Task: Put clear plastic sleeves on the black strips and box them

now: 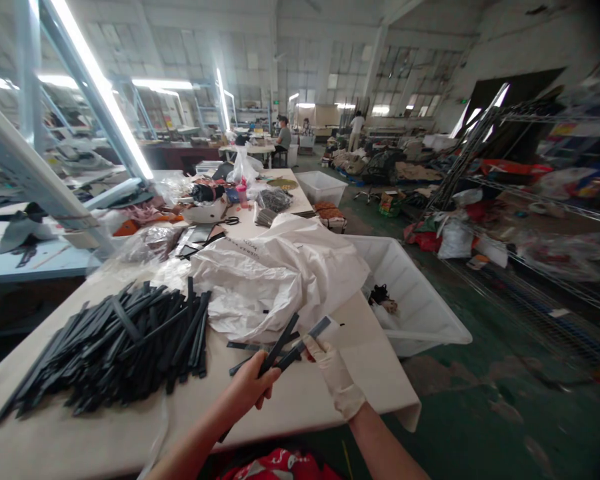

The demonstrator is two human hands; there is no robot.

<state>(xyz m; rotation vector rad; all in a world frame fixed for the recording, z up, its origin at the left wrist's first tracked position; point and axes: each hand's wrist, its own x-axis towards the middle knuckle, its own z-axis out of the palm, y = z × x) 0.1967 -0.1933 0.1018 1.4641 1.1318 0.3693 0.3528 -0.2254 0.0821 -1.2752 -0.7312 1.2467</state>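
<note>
My bare left hand [251,388] is closed around flat black strips [283,343], which fan out from its thumb and fingers. My right hand [336,377] wears a pale glove, and its fingers pinch one of these strips [319,328] near the far end. That end looks greyish and catches the light. On the table beneath my hands lie a few more loose black strips [240,345]. A large heap of similar strips [130,340] covers the table to the left. Just beyond my hands spreads a crumpled white plastic sack [280,267].
The cloth-covered table [325,413] ends at a corner on the right. Beside it stands a white plastic bin [430,313] with some dark items inside. Scissors [230,221] and clear bags lie farther back. A wire rack [545,280] stands right; people are in the distance.
</note>
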